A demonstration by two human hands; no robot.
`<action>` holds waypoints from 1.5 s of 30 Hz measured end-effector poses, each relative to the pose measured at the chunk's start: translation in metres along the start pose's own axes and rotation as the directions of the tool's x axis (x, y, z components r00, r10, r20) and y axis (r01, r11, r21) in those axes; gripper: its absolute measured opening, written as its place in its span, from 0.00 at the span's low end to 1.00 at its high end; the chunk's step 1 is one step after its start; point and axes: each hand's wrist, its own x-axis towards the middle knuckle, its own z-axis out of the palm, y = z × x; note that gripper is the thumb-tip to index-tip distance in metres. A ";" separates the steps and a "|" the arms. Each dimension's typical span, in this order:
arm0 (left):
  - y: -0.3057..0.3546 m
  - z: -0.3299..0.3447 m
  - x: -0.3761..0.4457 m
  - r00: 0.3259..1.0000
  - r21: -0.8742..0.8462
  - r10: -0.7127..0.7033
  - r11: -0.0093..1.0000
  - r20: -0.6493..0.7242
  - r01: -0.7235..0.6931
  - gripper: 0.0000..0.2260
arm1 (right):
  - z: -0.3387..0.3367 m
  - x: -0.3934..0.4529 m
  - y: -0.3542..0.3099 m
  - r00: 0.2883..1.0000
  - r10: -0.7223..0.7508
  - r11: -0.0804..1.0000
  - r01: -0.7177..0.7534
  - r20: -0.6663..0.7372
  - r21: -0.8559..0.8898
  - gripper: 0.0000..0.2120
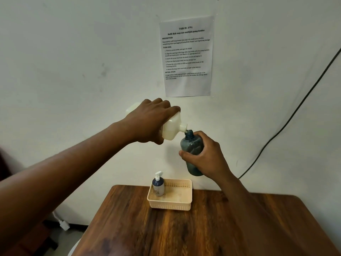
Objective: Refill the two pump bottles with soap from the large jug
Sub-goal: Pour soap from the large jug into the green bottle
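My left hand (147, 121) grips the large cream jug (172, 129) and holds it tipped to the right, high above the table. Its open spout touches the mouth of a dark blue-grey pump bottle (191, 146) that has no pump head. My right hand (208, 156) is wrapped around that bottle and holds it nearly upright in the air. A second dark bottle with a white pump head (158, 184) stands upright in the left end of the beige basket (175, 204).
The basket sits at the far edge of a brown wooden table (203, 228), against a white wall. A printed task sheet (187, 56) hangs on the wall. A black cable (295, 111) runs down at right; a white plug (63, 224) lies on the floor at left.
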 end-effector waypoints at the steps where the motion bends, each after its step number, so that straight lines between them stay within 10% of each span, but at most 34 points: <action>1: 0.000 -0.001 0.000 1.000 0.004 0.002 1.000 0.000 -0.002 0.43 | 0.000 0.000 0.000 1.000 0.003 1.000 -0.003 0.000 -0.003 0.28; 45: -0.006 -0.015 0.006 0.999 0.075 0.043 0.996 -0.016 -0.042 0.42 | 0.004 0.003 -0.004 0.999 0.043 0.999 -0.044 -0.026 -0.032 0.31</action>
